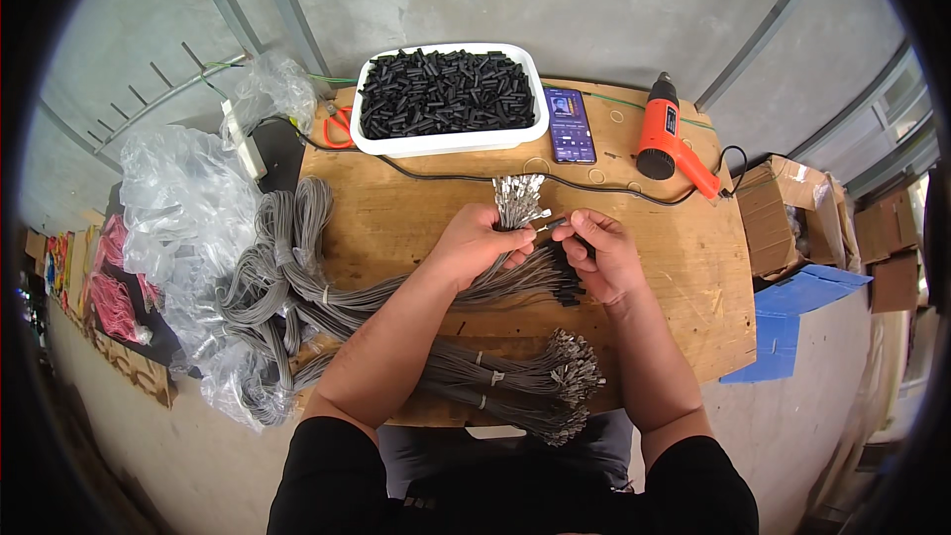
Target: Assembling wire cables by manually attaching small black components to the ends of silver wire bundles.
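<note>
My left hand (477,240) is closed around a bundle of grey wires, whose bare metal terminals (518,200) fan out above the fingers. One terminal points right, toward my right hand (606,253). Between the thumb and fingers of that hand is a small black sleeve (557,224), at or very near the terminal's tip; whether they touch is too small to tell. Below my hands, several wires end in black sleeves (569,290). Closer to me lies another tied grey wire bundle (485,376) with bare terminals at its right end.
A white tub (456,147) of black sleeves stands at the back, beside a phone (571,129) and an orange heat gun (666,134). A black cable (475,178) crosses the wooden table. Coiled grey wires (277,267) and clear plastic bags (183,198) are at left; cardboard boxes (792,208) at right.
</note>
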### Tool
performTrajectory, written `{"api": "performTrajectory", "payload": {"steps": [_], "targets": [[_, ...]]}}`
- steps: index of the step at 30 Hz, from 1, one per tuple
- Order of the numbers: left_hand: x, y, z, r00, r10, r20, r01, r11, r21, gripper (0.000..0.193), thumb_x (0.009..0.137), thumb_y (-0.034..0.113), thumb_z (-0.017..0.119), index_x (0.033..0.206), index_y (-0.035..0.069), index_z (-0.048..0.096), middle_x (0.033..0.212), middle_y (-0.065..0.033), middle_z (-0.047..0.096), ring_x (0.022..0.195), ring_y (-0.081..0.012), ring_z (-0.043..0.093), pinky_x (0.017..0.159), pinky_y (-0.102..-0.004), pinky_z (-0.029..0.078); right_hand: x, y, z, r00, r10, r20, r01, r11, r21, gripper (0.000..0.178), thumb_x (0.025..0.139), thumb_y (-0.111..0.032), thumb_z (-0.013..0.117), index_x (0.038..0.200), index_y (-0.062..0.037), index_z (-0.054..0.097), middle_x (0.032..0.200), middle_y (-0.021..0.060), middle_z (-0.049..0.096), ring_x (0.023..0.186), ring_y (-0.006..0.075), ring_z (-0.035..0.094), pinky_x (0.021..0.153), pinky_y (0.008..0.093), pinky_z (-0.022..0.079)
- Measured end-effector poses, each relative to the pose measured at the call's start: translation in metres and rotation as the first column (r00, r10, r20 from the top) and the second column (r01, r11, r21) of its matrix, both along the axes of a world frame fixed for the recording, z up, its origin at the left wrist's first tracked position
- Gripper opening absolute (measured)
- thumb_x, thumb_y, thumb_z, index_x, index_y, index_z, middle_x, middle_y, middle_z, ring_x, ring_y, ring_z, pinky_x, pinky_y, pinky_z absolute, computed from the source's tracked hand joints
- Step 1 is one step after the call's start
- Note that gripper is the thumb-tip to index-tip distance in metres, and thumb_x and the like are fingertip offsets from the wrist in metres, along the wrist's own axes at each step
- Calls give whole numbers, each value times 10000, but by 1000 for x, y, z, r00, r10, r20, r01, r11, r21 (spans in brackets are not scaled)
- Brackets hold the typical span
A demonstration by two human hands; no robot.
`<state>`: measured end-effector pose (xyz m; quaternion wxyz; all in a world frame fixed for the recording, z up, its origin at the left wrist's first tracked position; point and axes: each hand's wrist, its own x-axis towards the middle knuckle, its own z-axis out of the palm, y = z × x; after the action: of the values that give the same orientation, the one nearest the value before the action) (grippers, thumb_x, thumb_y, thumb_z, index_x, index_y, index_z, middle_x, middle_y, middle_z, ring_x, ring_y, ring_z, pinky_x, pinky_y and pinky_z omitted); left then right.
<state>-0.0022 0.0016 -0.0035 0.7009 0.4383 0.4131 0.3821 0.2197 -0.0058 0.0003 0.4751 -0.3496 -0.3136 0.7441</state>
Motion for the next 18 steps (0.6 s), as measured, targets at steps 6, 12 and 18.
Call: {"api": "performTrajectory", "payload": {"steps": [6, 12, 18], "targets": [[0, 0, 2, 1000, -21, -11, 21, 1000, 10, 171, 884, 105, 726, 926, -48, 664, 814, -99, 681, 682, -147, 623, 581, -273, 489, 0, -1, 0, 999, 47, -28, -47, 999, 13, 215, 981, -173, 644, 1062, 25, 649, 883, 84, 698, 588, 53, 442, 461, 175, 291], [-1, -1, 5, 998, -22, 60, 24, 999, -37, 155, 866, 82, 729, 921, -47, 664, 800, -101, 673, 680, -152, 618, 586, -277, 484, 3, 2, -6, 999, 42, -20, -42, 999, -20, 172, 966, -118, 660, 1059, 26, 658, 859, 84, 696, 579, 40, 433, 463, 172, 297], [0, -1, 5, 998, -34, 55, 36, 999, -36, 174, 864, 90, 733, 941, -51, 665, 802, -99, 673, 683, -153, 621, 589, -277, 478, 2, 1, -5, 998, 61, 5, -61, 998, -20, 159, 964, -114, 662, 1049, 21, 666, 852, 83, 696, 583, 45, 452, 492, 176, 337]]}}
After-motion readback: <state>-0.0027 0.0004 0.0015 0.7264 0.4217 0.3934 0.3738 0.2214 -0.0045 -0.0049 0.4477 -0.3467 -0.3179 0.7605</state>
